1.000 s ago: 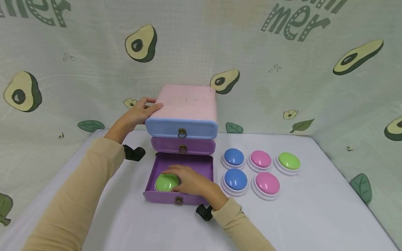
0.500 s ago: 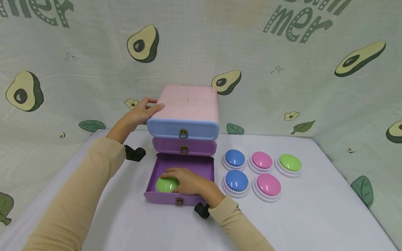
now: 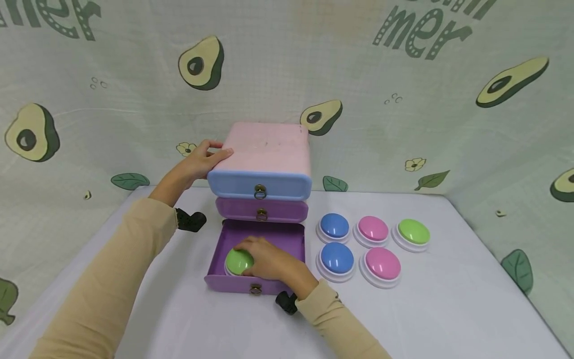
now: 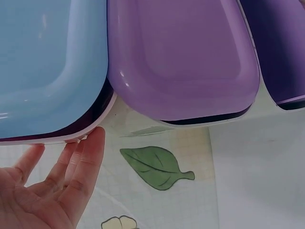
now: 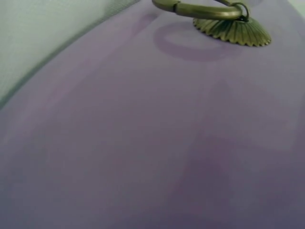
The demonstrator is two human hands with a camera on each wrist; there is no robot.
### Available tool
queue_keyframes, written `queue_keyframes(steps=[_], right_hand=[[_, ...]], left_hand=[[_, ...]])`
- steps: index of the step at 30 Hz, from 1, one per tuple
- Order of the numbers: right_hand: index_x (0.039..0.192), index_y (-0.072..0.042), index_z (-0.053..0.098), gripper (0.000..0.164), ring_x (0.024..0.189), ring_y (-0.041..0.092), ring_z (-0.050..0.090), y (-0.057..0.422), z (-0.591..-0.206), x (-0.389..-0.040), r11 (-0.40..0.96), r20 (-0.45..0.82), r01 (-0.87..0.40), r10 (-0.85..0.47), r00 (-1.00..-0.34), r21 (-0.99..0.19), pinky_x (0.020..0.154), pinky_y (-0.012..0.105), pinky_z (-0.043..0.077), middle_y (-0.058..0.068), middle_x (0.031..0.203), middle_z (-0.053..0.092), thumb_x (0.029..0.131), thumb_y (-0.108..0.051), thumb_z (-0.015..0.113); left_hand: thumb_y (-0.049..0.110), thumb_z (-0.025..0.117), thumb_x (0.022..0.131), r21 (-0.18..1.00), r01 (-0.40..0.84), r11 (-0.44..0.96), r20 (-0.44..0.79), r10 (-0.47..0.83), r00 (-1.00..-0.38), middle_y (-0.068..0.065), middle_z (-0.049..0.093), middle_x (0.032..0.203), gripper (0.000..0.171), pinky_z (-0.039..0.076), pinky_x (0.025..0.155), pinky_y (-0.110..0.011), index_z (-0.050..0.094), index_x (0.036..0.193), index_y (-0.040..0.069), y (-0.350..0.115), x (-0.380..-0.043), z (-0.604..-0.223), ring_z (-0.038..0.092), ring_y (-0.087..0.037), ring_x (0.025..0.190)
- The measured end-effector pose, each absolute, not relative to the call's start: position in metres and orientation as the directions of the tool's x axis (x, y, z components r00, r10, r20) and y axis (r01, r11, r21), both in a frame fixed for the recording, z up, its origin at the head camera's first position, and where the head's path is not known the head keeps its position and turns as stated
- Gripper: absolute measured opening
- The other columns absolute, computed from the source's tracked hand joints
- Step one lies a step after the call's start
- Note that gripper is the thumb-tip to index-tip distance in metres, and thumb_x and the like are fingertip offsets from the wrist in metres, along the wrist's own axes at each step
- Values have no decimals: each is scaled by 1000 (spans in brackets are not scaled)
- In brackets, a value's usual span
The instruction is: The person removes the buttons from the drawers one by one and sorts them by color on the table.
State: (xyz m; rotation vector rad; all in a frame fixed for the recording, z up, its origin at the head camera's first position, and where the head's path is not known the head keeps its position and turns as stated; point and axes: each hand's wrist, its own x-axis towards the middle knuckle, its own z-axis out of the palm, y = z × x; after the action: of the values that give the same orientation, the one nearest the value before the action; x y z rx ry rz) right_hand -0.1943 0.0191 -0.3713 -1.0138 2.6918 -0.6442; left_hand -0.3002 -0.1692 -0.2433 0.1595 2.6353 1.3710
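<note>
My left hand [image 3: 199,160] rests against the left side of a small drawer cabinet, its thumb on the pink top [image 3: 271,144]. In the left wrist view its fingertips [image 4: 95,138] touch the cabinet's edge beside the blue drawer [image 4: 43,67]. The lowest purple drawer [image 3: 224,283] is pulled out. Inside it, at the front left, sits a green dome-topped push button [image 3: 238,261] on a white base. My right hand [image 3: 269,259] grips this button from the right, covering part of it. In the right wrist view only the purple drawer front [image 5: 133,124] and its brass ring pull [image 5: 209,10] show.
Right of the cabinet, blue buttons [image 3: 337,258], pink buttons [image 3: 382,263] and another green button [image 3: 413,232] stand in two rows on the white table [image 3: 448,299]. The middle purple drawer [image 3: 242,209] is pushed in. A cloth with avocado prints [image 3: 202,62] hangs behind.
The green button has shifted slightly to the right inside the open drawer, with my right hand on it. My left hand stays in place on the cabinet.
</note>
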Motion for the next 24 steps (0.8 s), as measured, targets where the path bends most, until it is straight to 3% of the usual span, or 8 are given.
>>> queue_keyframes(steps=[7, 24], right_hand=[[127, -14, 57, 54, 109, 19, 50, 21, -371, -192, 699, 8, -573, -631, -776, -429, 91, 24, 44, 4, 128, 54, 78, -26, 76], [129, -17, 55, 53, 112, 23, 44, 41, -353, -183, 678, 95, -517, -557, -825, -523, 88, 30, 44, 5, 131, 49, 80, -28, 71]], left_hand=[[54, 46, 91, 820, 25, 572, -92, 174, -980, -25, 33, 143, 76, 49, 87, -42, 17, 145, 10, -169, -300, -244, 55, -33, 107], [57, 46, 90, 813, 22, 582, -89, 161, -983, -25, 34, 142, 78, 46, 94, -48, 18, 145, 9, -170, -300, -245, 54, -37, 110]])
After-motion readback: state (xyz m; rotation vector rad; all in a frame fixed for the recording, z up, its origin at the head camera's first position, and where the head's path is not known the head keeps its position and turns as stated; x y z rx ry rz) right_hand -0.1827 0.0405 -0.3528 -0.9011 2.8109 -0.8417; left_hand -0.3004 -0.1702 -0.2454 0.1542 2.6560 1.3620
